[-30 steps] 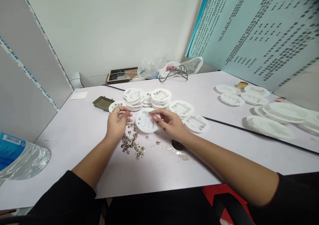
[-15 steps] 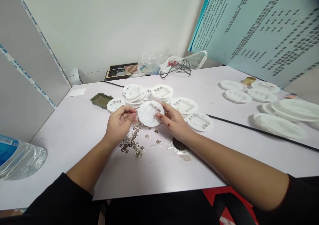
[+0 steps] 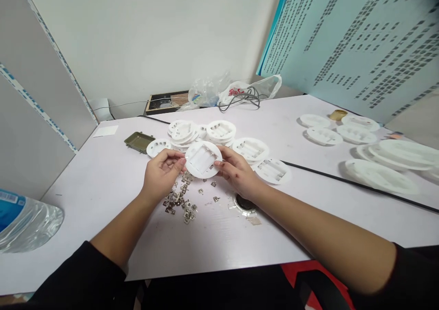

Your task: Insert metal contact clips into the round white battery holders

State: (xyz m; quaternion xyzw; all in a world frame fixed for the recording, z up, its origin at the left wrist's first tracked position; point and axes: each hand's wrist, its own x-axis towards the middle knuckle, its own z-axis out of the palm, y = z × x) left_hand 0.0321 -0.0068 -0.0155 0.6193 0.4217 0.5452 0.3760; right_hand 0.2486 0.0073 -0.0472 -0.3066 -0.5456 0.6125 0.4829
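A round white plastic battery holder (image 3: 203, 158), with a rectangular recess in its face, is tilted up above the table. My right hand (image 3: 236, 170) grips it at the right edge, thumb on the front and fingers behind. At its left edge, my left hand (image 3: 163, 173) is closed in a pinch; what lies between those fingertips is too small to make out. Under the hands lies a loose pile of small metal battery contacts (image 3: 176, 200), with a few scattered to the right. Behind, several more white holders (image 3: 219, 130) are stacked and spread, some with metal pieces in them.
More white holders (image 3: 380, 175) lie at the right. An olive tray (image 3: 139, 141) sits at the left, a large water bottle (image 3: 30, 223) nearer me. A black cable (image 3: 343, 179) crosses the table (image 3: 192, 250). Plastic bags (image 3: 209, 90) and a box (image 3: 164, 102) stand by the wall.
The holder has turned so its recess faces me more squarely. My left fingertips have come right up to its left edge, and my right thumb has shifted toward the right rim.
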